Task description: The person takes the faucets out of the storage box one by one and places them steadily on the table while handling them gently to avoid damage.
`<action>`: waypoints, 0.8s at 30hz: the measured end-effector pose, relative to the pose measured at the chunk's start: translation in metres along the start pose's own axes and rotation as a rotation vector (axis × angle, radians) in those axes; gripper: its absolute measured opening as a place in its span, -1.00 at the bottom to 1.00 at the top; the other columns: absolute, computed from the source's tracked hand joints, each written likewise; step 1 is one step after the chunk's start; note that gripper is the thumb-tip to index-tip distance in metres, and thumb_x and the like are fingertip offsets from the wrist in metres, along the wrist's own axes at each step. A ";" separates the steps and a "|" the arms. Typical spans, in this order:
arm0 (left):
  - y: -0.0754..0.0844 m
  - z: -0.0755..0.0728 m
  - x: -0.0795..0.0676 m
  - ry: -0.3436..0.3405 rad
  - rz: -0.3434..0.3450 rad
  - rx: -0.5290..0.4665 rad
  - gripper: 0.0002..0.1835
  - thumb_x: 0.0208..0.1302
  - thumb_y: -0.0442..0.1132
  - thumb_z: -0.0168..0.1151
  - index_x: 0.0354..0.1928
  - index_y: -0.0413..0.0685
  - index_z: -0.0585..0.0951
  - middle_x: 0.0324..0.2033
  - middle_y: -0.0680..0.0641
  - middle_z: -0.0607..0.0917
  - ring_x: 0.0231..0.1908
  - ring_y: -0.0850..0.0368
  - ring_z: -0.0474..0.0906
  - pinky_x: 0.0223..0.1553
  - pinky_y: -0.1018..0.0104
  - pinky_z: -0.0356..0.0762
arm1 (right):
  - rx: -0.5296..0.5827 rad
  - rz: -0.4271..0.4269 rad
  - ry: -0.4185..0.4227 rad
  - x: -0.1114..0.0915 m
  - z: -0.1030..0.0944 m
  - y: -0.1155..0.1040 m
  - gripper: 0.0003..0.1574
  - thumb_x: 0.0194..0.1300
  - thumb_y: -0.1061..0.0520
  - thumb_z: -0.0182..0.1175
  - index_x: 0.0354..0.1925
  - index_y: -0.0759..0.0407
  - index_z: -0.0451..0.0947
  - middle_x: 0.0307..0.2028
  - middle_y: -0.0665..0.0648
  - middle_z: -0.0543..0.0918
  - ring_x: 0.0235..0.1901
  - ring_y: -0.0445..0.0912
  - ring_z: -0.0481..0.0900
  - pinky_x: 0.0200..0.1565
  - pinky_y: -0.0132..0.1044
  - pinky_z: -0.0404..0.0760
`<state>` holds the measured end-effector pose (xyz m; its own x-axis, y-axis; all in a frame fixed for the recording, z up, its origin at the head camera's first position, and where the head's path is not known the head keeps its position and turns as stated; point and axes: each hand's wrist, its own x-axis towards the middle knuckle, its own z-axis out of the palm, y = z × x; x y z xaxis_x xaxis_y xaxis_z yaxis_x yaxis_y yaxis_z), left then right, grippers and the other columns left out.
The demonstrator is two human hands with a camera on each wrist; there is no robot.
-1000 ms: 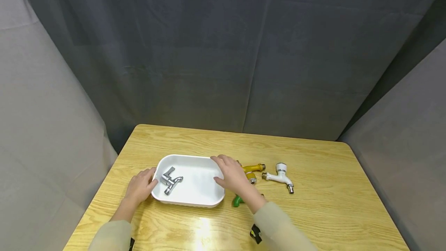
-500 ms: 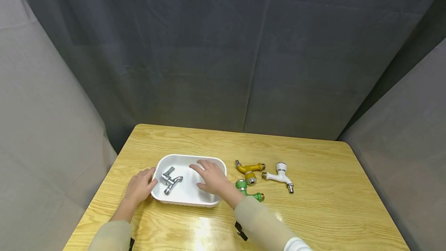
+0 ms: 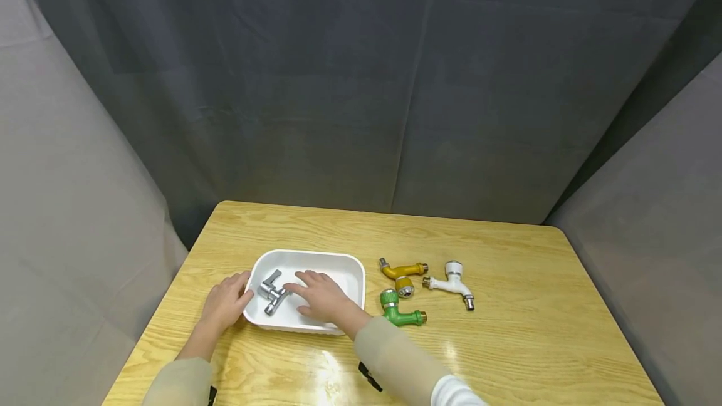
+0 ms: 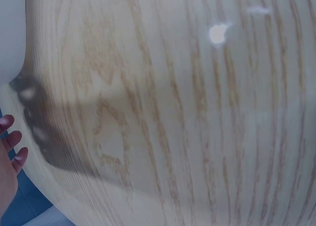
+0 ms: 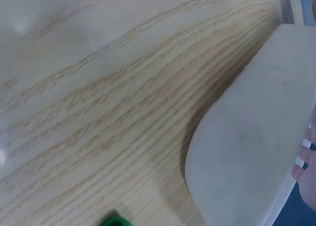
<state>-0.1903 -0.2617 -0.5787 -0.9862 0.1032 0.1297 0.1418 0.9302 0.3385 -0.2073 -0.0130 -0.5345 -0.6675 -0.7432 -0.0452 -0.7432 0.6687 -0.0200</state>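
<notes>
A white plastic basin (image 3: 333,262) stands on the wooden table. Inside it, to the left, lies a chrome faucet (image 3: 273,294) with a lever handle. My left hand (image 3: 224,301) is at the basin's left end, thumb and fingertips right at the rim; in the left wrist view its fingers (image 4: 19,159) are spread beside the basin. Over the basin floor reaches my right hand (image 3: 323,298), fingers extended, with a fingertip overlapping the faucet's spout. In the right wrist view the basin's outer wall (image 5: 242,132) hides most of that hand.
To the basin's right lie a yellow tap (image 3: 403,271), a green tap (image 3: 403,316) partly behind my right sleeve, and a white tap (image 3: 450,284). Dark cloth (image 3: 316,99) hangs behind the table (image 3: 536,331), with lighter cloth at both sides.
My right hand has moved left from the basin's right rim into the basin, up to the chrome faucet. The green tap is now more exposed. My left hand stays at the left rim.
</notes>
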 end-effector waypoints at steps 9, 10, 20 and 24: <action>-0.001 0.000 0.000 -0.001 -0.008 -0.002 -0.56 0.20 -0.10 0.00 0.11 -0.09 0.46 -0.33 -0.05 0.56 -0.26 -0.03 0.47 -0.19 -0.07 0.40 | -0.018 0.007 -0.054 0.008 0.003 -0.013 -0.33 0.28 -0.15 0.03 0.33 -0.32 0.12 0.32 0.03 0.19 0.28 -0.05 0.19 0.22 -0.17 0.24; -0.001 0.000 0.000 0.001 -0.004 0.001 -0.57 0.20 -0.11 0.00 0.10 -0.08 0.46 -0.35 -0.03 0.56 -0.28 -0.02 0.46 -0.20 -0.07 0.40 | -0.021 0.007 -0.059 0.008 0.003 -0.014 -0.34 0.29 -0.15 0.02 0.33 -0.32 0.11 0.32 0.03 0.19 0.28 -0.05 0.19 0.23 -0.17 0.24; -0.001 -0.001 0.001 0.005 0.004 0.004 -0.58 0.19 -0.11 0.00 0.08 -0.07 0.46 -0.35 -0.02 0.56 -0.28 -0.01 0.46 -0.22 -0.06 0.40 | -0.027 0.028 -0.141 0.018 0.002 -0.025 -0.33 0.32 -0.13 -0.03 0.35 -0.40 0.03 0.35 -0.04 0.13 0.32 -0.10 0.11 0.27 -0.17 0.17; 0.000 -0.001 0.000 -0.007 -0.001 0.006 -0.57 0.21 -0.10 -0.01 0.10 -0.08 0.45 -0.33 -0.04 0.56 -0.25 -0.03 0.47 -0.19 -0.08 0.40 | -0.006 0.042 -0.179 0.020 0.000 -0.026 -0.32 0.32 -0.11 -0.01 0.34 -0.43 0.03 0.36 -0.05 0.10 0.33 -0.09 0.09 0.28 -0.18 0.14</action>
<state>-0.1907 -0.2619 -0.5778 -0.9869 0.1044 0.1231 0.1402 0.9323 0.3335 -0.2015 -0.0455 -0.5354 -0.6795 -0.6989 -0.2233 -0.7157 0.6984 -0.0080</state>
